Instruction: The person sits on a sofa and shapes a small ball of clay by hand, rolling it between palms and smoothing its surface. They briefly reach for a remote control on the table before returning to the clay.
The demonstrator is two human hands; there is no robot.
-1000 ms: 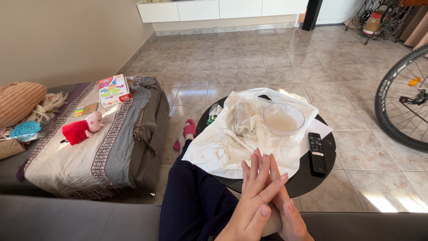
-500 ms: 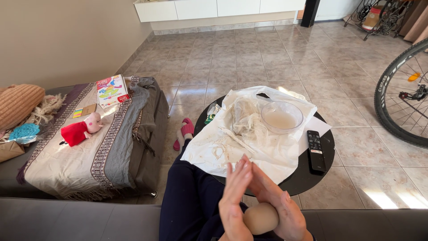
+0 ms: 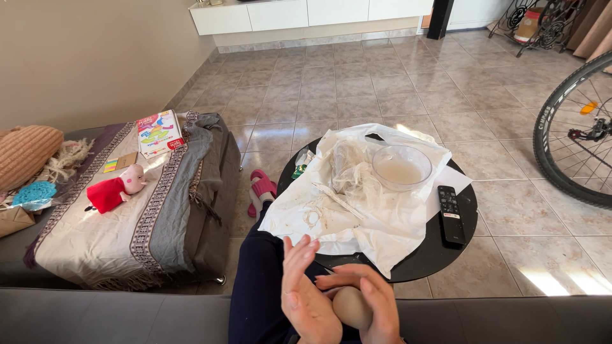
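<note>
Hands: left hand (image 3: 306, 293) and right hand (image 3: 370, 299), earlier pressed flat, now parted.
Grip: cupped around dough ball (image 3: 352, 307), fingers loose.
Place: over lap, off table (image 3: 433, 255) near edge.
Bowl (image 3: 401, 167): unmoved.

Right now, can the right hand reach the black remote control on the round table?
Probably yes, but not freely. The right hand is cupped with the left hand around a ball of dough. The remote control lies bare on the table edge, nothing covering it, on the right side.
</note>
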